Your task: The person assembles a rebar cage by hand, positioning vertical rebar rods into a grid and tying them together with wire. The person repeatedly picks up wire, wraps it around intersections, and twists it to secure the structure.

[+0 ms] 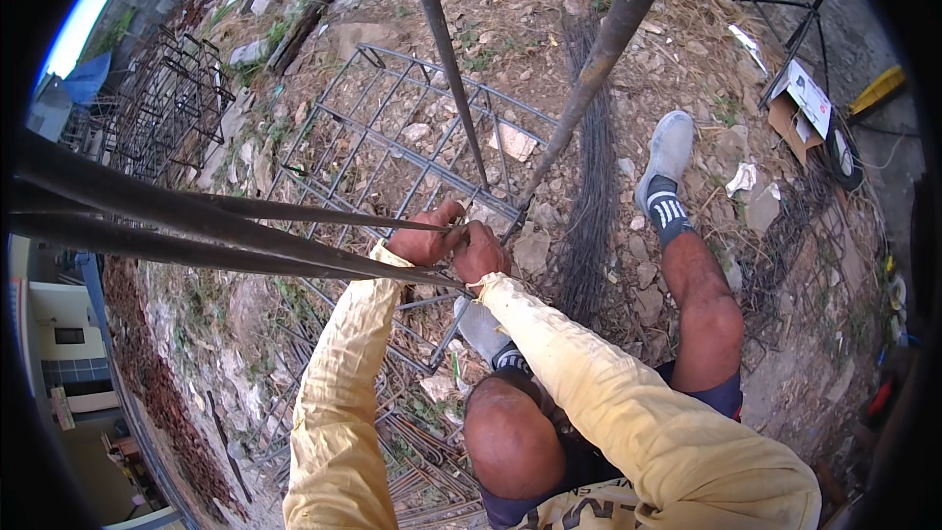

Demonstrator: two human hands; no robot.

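My left hand [424, 238] is closed, its fingers curled close beside the tips of the right hand's fingers. Pinched fingers show on my right hand [481, 253]; whatever lies between them is too small or hidden to name. Both hands meet at the end of a thin dark metal bar [324, 213] that comes in from the left. Beneath and beyond them lies a rebar cage [392, 145] of tied long bars and square stirrups. Two more dark bars [437, 29] slant down from the top to the cage's near corner, right by my hands.
A bundle of thin dark wire [587, 167] lies right of the cage on rocky ground. Loose bent rebar stirrups [422, 456] are at lower left, more cages [172, 103] at far left. An opened cardboard box [800, 113] stands at right beneath a metal frame.
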